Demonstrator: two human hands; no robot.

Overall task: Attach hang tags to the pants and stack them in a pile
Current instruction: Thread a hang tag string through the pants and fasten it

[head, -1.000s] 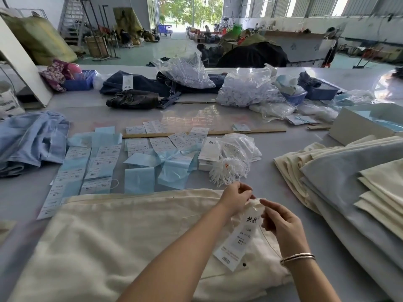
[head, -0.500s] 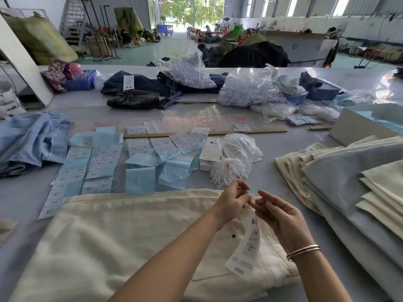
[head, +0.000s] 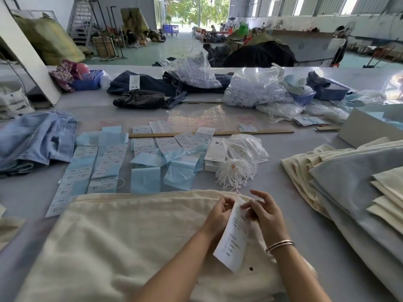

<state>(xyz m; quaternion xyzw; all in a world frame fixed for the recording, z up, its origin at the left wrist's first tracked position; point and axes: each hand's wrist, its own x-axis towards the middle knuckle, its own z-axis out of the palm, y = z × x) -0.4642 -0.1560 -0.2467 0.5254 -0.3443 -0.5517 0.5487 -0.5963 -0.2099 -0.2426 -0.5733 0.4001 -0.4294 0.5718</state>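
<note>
Cream pants (head: 122,240) lie flat across the near table. Over their waistband end, my left hand (head: 219,213) and my right hand (head: 265,214) meet at the top of a long white hang tag (head: 234,238). Both hands pinch the tag's upper end, where a thin white string shows. The tag hangs down between my wrists, printed side up. A stack of cream and pale blue folded pants (head: 349,179) sits at the right.
A bundle of white tag strings (head: 234,172) and a stack of white hang tags (head: 216,151) lie just beyond my hands. Blue and white label sheets (head: 104,164) cover the middle. Blue jeans (head: 37,140) are at left, a wooden ruler (head: 218,133) farther back.
The hang tag has swung from lying slanted to the right to hanging straight between my wrists. My hands have closed together at its top end.
</note>
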